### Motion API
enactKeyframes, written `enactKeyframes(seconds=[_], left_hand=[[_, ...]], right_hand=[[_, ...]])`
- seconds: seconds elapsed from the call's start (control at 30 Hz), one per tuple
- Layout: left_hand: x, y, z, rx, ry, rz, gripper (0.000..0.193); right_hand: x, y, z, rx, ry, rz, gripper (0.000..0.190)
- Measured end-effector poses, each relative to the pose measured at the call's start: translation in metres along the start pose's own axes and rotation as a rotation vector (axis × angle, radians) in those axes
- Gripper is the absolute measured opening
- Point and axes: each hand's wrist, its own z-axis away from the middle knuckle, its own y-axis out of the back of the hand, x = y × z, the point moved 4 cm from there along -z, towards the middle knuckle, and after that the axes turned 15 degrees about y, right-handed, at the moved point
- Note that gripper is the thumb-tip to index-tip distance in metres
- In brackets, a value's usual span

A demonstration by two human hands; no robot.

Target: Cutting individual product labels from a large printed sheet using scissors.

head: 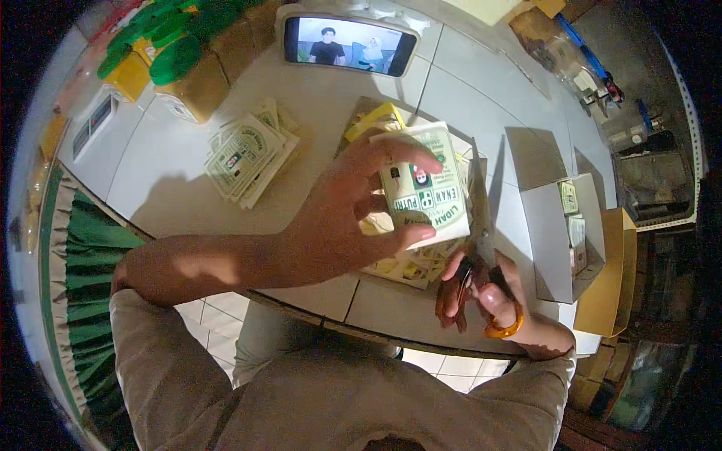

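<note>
My left hand [361, 197] pinches a cream printed paper label [428, 206] by its upper and lower edges, fingers above and thumb below. Whether it is one sheet or a thin stack I cannot tell. In my right hand [485, 299] is a pair of scissors [483, 232], its metal blades pointing away from me, just right of the label. An orange loop [506, 326] circles the base of that thumb. Beneath the left hand, a shallow container holds more printed papers [412, 268] and a yellow packet [377, 119], partly hidden.
A loose pile of similar labels [242, 155] lies left on the white tiled table [468, 84]. A phone [350, 46] playing video stands at the back. Green-lidded jars [183, 84] fill the far left. An open carton [564, 237] with small packs stands right, near a plastic bin [657, 180].
</note>
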Motion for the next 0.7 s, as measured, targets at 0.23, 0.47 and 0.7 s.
enactKeyframes(seconds=[0.23, 0.47, 0.7], left_hand=[[0.007, 0.008, -0.004, 0.042, 0.040, -0.140, 0.034], [0.010, 0.010, -0.006, -0.020, -0.041, -0.097, 0.023], [0.016, 0.004, -0.006, -0.101, -0.060, -0.325, 0.022]], right_hand=[[-0.003, -0.005, -0.004, 0.009, 0.001, -0.078, 0.046], [-0.008, -0.001, -0.008, 0.016, 0.019, -0.086, 0.042], [-0.016, 0.008, -0.009, 0.057, 0.129, 0.015, 0.040]])
